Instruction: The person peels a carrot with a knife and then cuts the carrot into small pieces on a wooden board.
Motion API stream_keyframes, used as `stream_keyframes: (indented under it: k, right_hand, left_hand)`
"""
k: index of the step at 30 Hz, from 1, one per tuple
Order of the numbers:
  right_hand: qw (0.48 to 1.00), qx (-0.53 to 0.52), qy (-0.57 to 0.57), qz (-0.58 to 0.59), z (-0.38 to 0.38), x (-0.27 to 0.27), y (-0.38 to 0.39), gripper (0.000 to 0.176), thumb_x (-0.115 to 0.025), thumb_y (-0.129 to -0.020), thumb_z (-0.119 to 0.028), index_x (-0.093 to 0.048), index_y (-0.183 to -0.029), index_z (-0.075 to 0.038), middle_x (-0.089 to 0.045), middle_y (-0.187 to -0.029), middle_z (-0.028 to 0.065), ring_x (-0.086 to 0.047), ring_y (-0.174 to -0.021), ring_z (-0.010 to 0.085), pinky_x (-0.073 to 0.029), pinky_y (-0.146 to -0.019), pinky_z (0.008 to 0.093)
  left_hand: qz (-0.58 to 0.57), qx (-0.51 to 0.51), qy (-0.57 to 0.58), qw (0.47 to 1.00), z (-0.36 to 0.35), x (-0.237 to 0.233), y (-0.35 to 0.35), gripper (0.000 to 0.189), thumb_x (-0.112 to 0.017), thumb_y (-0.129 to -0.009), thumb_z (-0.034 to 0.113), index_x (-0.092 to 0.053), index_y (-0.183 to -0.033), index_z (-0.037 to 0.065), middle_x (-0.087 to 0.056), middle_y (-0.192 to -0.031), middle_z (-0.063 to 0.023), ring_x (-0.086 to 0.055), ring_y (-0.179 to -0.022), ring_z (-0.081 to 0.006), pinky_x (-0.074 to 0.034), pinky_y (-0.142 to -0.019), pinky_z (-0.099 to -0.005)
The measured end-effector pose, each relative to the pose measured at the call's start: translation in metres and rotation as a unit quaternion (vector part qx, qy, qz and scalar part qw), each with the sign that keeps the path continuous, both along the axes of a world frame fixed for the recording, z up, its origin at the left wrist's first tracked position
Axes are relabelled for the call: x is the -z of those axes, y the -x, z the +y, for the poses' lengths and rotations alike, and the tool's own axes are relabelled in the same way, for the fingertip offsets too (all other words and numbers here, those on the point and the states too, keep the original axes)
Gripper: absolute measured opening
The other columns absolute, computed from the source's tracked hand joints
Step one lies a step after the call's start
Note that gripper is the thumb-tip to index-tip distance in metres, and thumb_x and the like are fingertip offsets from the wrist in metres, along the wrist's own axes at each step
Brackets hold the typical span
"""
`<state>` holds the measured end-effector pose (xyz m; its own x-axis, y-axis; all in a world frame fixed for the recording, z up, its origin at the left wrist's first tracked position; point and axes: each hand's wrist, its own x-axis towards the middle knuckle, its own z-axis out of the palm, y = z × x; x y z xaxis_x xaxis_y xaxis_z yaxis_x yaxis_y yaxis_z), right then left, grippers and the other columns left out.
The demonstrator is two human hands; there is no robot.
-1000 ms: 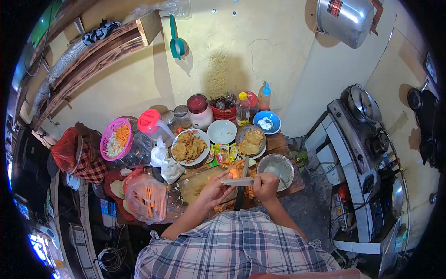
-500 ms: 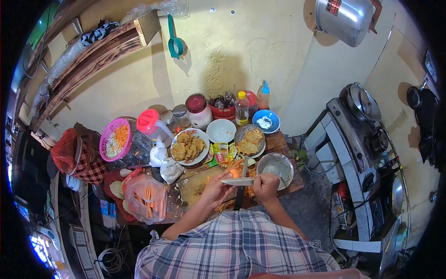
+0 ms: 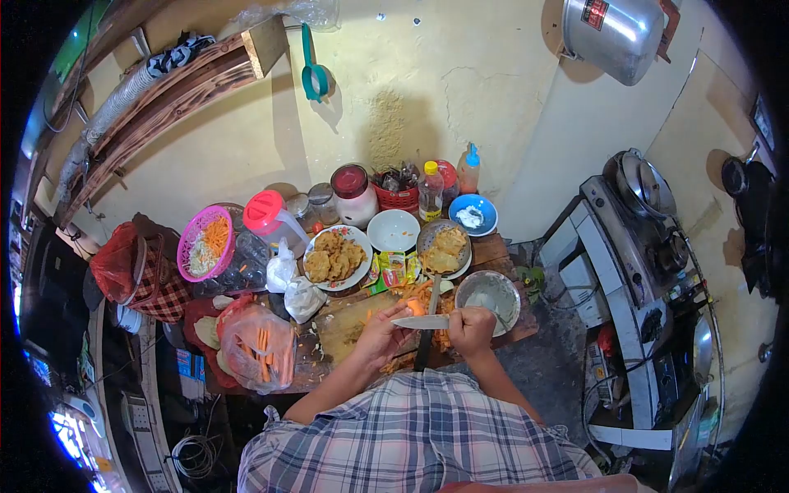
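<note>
- Right hand (image 3: 471, 326) is closed round the handle of a knife (image 3: 422, 322), blade lying flat and pointing left across the body
- Left hand (image 3: 380, 334) pinches a short orange carrot piece (image 3: 415, 306) at its fingertips, held right against the blade's upper edge, above the wooden chopping board (image 3: 341, 324)
- Over the last second almost nothing has moved: both hands, blade and carrot sit where they did, and only the view has shifted a little; by my reading the paring is slow and careful, not a fresh stroke
- Carrot shreds (image 3: 421, 289) lie heaped just beyond the blade, touching the board's far edge
- A steel bowl (image 3: 491, 294) stands just beside the right hand, hemming it in on that side
- Plates of fritters (image 3: 333, 259), a white bowl (image 3: 393, 231) and a blue bowl (image 3: 472, 215) crowd the far side of the table
- A plastic bag of carrot sticks (image 3: 257, 347) closes the left; the only open room is toward the person's own body
</note>
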<state>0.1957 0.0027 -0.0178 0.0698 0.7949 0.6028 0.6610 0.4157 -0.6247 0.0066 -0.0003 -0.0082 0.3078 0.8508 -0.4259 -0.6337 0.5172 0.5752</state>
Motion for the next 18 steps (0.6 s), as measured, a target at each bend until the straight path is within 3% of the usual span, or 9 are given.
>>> stream_keyframes:
  k: [13, 16, 18]
  right_hand:
    - [1.000, 0.012, 0.010, -0.004, -0.002, -0.002, 0.001, 0.029, -0.054, -0.074, -0.009, -0.052, -0.047, 0.000, -0.046, -0.044, 0.0158, -0.048, -0.038, 0.0308, -0.039, -0.043, 0.0404]
    - [1.000, -0.008, -0.015, 0.016, -0.001, -0.008, 0.007, 0.029, -0.055, -0.074, -0.010, -0.052, -0.047, 0.000, -0.046, -0.044, 0.0158, -0.048, -0.038, 0.0311, -0.039, -0.043, 0.0408]
    - [1.000, 0.006, 0.011, 0.014, -0.002, -0.003, 0.002, 0.029, -0.055, -0.074, -0.010, -0.052, -0.047, 0.000, -0.046, -0.044, 0.0160, -0.048, -0.038, 0.0313, -0.039, -0.042, 0.0408]
  left_hand:
    - [-0.025, -0.005, -0.012, 1.000, -0.003, 0.013, -0.005, 0.026, -0.059, -0.088, 0.007, -0.055, -0.113, 0.002, -0.063, -0.099, -0.0086, -0.063, -0.082, -0.0162, -0.054, -0.074, -0.0263]
    - [-0.032, 0.019, -0.003, 0.999, -0.007, 0.014, -0.006, 0.026, -0.056, -0.090, 0.007, -0.054, -0.115, 0.001, -0.063, -0.101, -0.0085, -0.062, -0.087, -0.0159, -0.054, -0.076, -0.0260]
    - [-0.018, 0.035, -0.014, 0.999, -0.005, 0.009, -0.004, 0.025, -0.055, -0.089, 0.007, -0.054, -0.114, 0.002, -0.059, -0.108, -0.0076, -0.060, -0.095, -0.0171, -0.049, -0.088, -0.0275]
